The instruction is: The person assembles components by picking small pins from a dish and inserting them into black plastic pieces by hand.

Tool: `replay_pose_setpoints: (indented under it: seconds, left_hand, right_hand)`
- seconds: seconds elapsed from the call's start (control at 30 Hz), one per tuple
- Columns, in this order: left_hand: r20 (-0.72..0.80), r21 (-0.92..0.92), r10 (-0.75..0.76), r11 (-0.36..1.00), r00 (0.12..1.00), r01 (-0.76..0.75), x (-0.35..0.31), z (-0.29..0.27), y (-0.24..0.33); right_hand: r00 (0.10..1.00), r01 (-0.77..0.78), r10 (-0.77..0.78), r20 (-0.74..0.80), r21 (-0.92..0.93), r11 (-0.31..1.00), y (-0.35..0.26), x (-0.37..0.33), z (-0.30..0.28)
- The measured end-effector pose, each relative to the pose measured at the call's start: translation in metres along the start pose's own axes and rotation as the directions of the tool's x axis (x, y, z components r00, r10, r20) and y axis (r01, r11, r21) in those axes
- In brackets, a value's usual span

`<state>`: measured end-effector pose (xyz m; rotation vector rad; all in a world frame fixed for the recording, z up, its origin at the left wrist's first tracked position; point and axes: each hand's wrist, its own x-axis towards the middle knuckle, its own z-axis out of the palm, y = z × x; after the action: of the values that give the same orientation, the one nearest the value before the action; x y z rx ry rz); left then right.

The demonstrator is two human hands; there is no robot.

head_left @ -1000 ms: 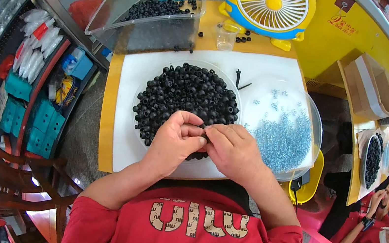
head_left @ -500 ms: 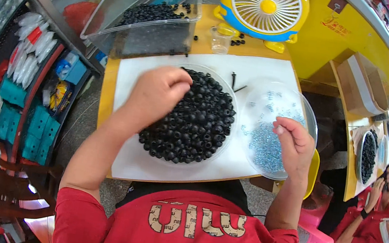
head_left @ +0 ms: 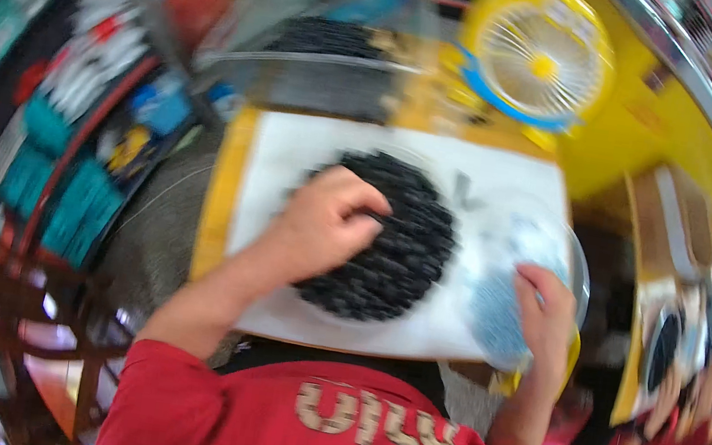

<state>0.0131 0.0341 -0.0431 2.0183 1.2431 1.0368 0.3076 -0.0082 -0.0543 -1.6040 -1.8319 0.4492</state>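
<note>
The whole picture is smeared by motion. My left hand (head_left: 328, 226) hovers over a round dish heaped with black beads (head_left: 396, 260), its thumb and forefinger bent together near the middle of the pile. Whether a bead sits between those fingertips is too blurred to make out. Over the right edge of a clear round tray (head_left: 580, 268) is my right hand (head_left: 550, 318), thumb and forefinger pinched; anything in them is too small to see. Tiny pale blue beads (head_left: 496, 311) lie in that tray, beside the dish.
White sheeting (head_left: 295, 137) covers the wooden table. Behind it stand a clear bin (head_left: 321, 86) of black beads and a yellow fan (head_left: 538, 61). Shelves with teal packs (head_left: 42, 188) line the left. At right, another person's hand (head_left: 667, 394) is by a second table with a cardboard box (head_left: 680, 213).
The view has shifted, so the scene sits lower and further right, and has blurred. My left hand has moved from the dish's upper left toward its middle. My right hand stays over the tray.
</note>
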Motion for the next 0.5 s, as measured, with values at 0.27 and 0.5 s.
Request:
replay_pose_setpoints:
  seconds: [0.27, 0.5]
  left_hand:
    - [0.099, -0.472, -0.141, 0.865, 0.985, 0.171, -0.074, -0.021, 0.007]
    - [0.311, -0.595, -0.137, 0.744, 0.941, 0.305, -0.093, -0.015, -0.018]
  right_hand:
    - [0.981, 0.025, -0.049, 0.188, 0.129, 0.991, -0.066, 0.013, 0.039]
    - [0.969, 0.185, -0.127, 0.211, -0.282, 0.941, -0.050, 0.032, 0.071]
